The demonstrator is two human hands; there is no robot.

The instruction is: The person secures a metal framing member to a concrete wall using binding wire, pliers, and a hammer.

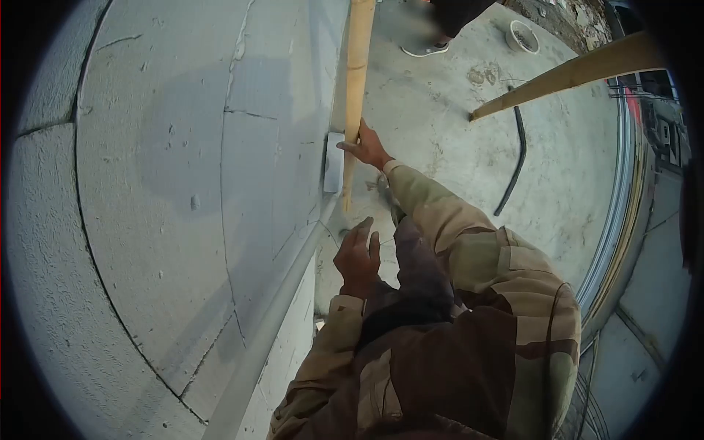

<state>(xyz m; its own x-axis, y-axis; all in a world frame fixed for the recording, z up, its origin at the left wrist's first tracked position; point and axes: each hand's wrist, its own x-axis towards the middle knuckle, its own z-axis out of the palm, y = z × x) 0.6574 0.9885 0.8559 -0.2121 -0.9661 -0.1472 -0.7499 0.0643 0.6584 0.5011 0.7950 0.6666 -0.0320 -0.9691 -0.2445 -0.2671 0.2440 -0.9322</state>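
Note:
An upright bamboo pole stands close along the block wall. My right hand is wrapped round its lower part, thumb across the front and fingers partly hidden behind. Beside the thumb, a pale rectangular piece sits between the pole and the wall. My left hand is lower and nearer to my body, holding nothing, with its thumb apart from the fingers. A long pale round edge or pipe runs along the wall's foot, to the left of that hand.
Another bamboo pole slants down to the concrete floor at right. Near it lie a dark hose-like length and a white bucket. A person's shoe shows at top. Long pipes line the right edge.

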